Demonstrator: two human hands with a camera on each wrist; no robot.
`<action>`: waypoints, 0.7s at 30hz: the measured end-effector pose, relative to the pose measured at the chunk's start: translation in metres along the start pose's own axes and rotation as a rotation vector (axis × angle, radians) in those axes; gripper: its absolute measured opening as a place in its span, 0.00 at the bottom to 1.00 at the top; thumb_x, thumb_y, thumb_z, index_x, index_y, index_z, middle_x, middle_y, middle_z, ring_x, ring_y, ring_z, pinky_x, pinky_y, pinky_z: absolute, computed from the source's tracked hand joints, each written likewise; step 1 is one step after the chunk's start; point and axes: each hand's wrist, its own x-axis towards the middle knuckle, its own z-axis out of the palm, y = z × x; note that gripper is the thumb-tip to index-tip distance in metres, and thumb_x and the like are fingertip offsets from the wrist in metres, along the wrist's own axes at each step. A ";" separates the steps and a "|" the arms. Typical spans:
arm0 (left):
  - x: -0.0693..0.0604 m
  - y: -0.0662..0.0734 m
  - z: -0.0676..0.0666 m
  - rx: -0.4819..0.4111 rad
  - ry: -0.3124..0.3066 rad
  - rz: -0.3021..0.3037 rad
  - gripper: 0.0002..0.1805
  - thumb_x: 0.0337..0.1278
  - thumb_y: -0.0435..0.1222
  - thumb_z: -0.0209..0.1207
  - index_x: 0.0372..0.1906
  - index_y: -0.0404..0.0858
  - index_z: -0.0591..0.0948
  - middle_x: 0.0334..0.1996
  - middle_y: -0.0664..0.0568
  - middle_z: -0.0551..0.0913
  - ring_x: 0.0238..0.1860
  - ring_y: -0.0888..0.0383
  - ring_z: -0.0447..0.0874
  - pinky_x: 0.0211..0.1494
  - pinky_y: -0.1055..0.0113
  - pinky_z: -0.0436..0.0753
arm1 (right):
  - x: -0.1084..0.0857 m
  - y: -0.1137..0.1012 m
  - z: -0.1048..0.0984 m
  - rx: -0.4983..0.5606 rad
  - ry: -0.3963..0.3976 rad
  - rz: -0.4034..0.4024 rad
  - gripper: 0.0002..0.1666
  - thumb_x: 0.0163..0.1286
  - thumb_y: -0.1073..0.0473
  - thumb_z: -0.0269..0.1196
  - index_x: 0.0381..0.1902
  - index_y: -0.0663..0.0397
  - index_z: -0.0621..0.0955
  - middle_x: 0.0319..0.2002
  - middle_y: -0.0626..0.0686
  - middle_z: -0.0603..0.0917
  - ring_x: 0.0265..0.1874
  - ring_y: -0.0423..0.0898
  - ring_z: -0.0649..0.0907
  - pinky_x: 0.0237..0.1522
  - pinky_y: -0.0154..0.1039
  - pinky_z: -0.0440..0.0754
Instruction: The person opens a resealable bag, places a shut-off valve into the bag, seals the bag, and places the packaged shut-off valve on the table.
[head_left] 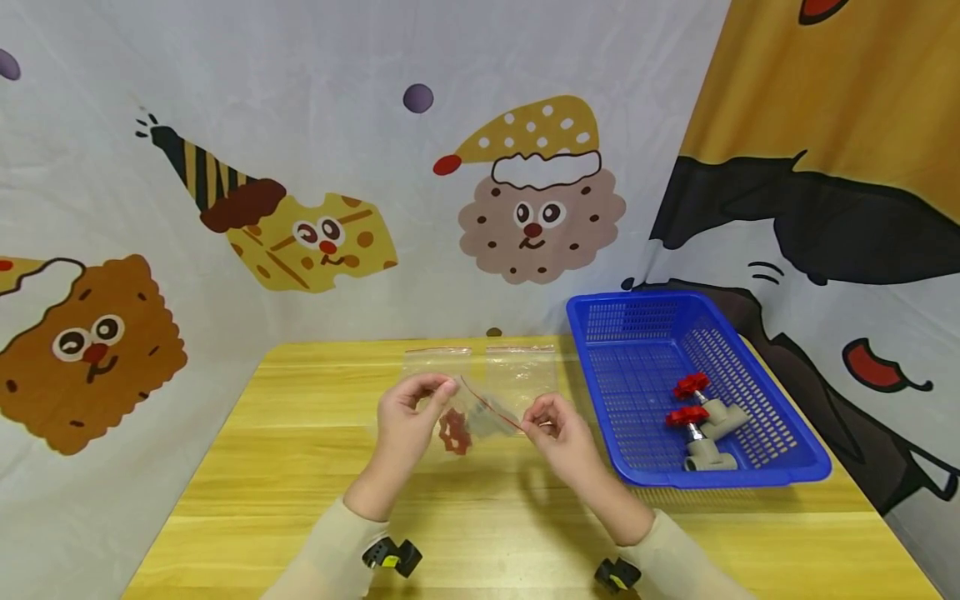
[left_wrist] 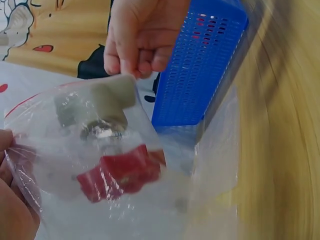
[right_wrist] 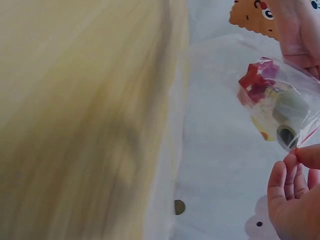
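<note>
Clear plastic forms the zip bag (left_wrist: 60,170) you hold above the wooden table (head_left: 300,467), with a red-handled valve (left_wrist: 122,175) inside. Your left hand (head_left: 405,421) pinches one end of its red-lined mouth; your right hand (head_left: 566,437) pinches the other. Beyond it, two flat bags (head_left: 521,367) lie on the table, partly covered in your head view. Near your right hand, a blue basket (head_left: 633,379) holds two more valves (head_left: 705,454).
</note>
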 end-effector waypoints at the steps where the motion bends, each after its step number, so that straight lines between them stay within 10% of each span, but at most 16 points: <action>1: 0.000 -0.001 0.000 0.000 0.009 0.008 0.04 0.54 0.26 0.63 0.32 0.26 0.82 0.31 0.37 0.85 0.32 0.68 0.81 0.38 0.72 0.81 | 0.000 -0.001 -0.001 0.001 0.008 -0.016 0.11 0.57 0.79 0.62 0.34 0.66 0.72 0.31 0.59 0.81 0.30 0.37 0.78 0.29 0.29 0.77; 11: 0.003 -0.027 -0.002 -0.069 0.065 0.000 0.04 0.56 0.30 0.62 0.33 0.31 0.82 0.31 0.38 0.85 0.33 0.62 0.83 0.40 0.73 0.81 | 0.002 -0.019 -0.012 -0.011 0.061 -0.161 0.11 0.57 0.81 0.60 0.35 0.70 0.71 0.31 0.57 0.80 0.30 0.35 0.78 0.30 0.28 0.78; 21: 0.001 -0.024 -0.004 -0.126 0.049 0.019 0.06 0.55 0.27 0.62 0.36 0.29 0.84 0.30 0.42 0.86 0.32 0.64 0.84 0.37 0.73 0.83 | 0.002 -0.021 -0.017 0.058 0.067 -0.102 0.10 0.58 0.78 0.61 0.35 0.72 0.70 0.32 0.51 0.78 0.30 0.34 0.77 0.29 0.25 0.76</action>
